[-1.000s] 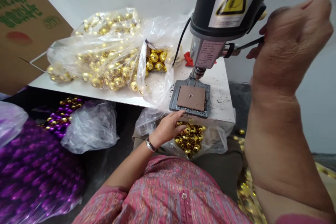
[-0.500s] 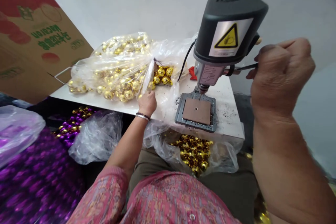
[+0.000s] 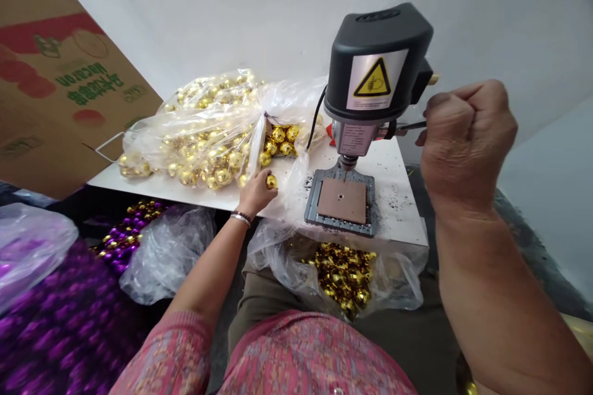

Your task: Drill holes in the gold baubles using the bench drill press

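Observation:
A small bench drill press point(image 3: 377, 83) stands on a white table point(image 3: 398, 197), its bit above a brown pad point(image 3: 343, 200) on the grey base. My right hand point(image 3: 466, 142) is closed in a fist round the drill's black lever point(image 3: 410, 126). My left hand point(image 3: 257, 191) pinches a gold bead point(image 3: 271, 181) at the table's front edge, beside the open mouth of a clear bag of gold beads point(image 3: 208, 129). Another clear bag with gold beads point(image 3: 345, 271) hangs below the table, over my lap.
A cardboard box point(image 3: 55, 80) leans at the far left. Bags of purple beads point(image 3: 55, 321) and mixed purple and gold beads point(image 3: 125, 234) lie on the floor at left. Dark drilling dust point(image 3: 393, 191) speckles the table round the base.
My left hand went from the drill base to the bead bag and came back out with a gold bead. My right hand stayed on the lever while the view pulled back.

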Demonstrator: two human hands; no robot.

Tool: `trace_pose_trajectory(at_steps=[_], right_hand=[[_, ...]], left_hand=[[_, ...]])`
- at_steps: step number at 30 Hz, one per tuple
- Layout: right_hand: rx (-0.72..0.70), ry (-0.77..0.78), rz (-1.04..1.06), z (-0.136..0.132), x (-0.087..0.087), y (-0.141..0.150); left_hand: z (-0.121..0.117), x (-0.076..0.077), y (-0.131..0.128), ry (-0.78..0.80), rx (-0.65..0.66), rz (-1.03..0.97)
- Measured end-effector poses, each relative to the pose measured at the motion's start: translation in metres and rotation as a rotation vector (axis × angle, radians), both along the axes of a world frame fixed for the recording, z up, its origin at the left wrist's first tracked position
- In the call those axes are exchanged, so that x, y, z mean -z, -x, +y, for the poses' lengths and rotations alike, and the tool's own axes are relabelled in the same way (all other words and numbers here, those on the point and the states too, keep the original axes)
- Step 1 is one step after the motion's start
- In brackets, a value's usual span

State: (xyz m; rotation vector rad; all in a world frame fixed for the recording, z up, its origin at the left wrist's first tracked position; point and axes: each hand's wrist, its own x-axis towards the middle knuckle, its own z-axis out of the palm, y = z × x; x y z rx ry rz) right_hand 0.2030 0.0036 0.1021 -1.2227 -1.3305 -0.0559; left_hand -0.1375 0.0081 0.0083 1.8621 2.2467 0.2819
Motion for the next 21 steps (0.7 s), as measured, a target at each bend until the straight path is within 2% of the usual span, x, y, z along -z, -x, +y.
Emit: trace_pose_trajectory(at_steps=[3,7,9,11,14,16,18,19,21], right_hand=[[-0.012,-0.019,0.001,-0.002,0.001,0.000],[-0.021,-0.058,-0.008,-0.001,0.001,-0.003],[-0.025,-0.075,-0.003,-0.001,0.001,-0.004],[-0.033,-0.092,0.003,-0.002,0.001,-0.004],[-0.046,-0.094,0.010,-0.003,0.001,-0.004],[-0.047,-0.085,0.027,-0.004,0.000,-0.002],[-0.045,-0.082,0.052,-0.004,-0.002,0.000],[-0.045,-0.083,0.064,-0.005,-0.003,0.001],[-0.047,-0.081,0.072,-0.005,-0.004,0.002]], left_hand=[[-0.002,0.017,-0.001,-0.176,0.014,-0.186],[-0.007,0.033,0.002,-0.077,0.119,-0.111],[-0.011,0.034,0.005,-0.032,0.149,-0.067],[-0.018,0.030,0.006,-0.081,0.132,-0.044],[-0.035,0.018,0.006,-0.354,0.033,-0.091],[-0.048,0.010,0.002,-0.562,-0.017,-0.263],[-0.060,0.005,-0.005,-0.623,-0.028,-0.615],[-0.064,0.004,-0.011,-0.566,-0.030,-0.849],[-0.071,0.007,-0.023,-0.312,-0.048,-1.327]])
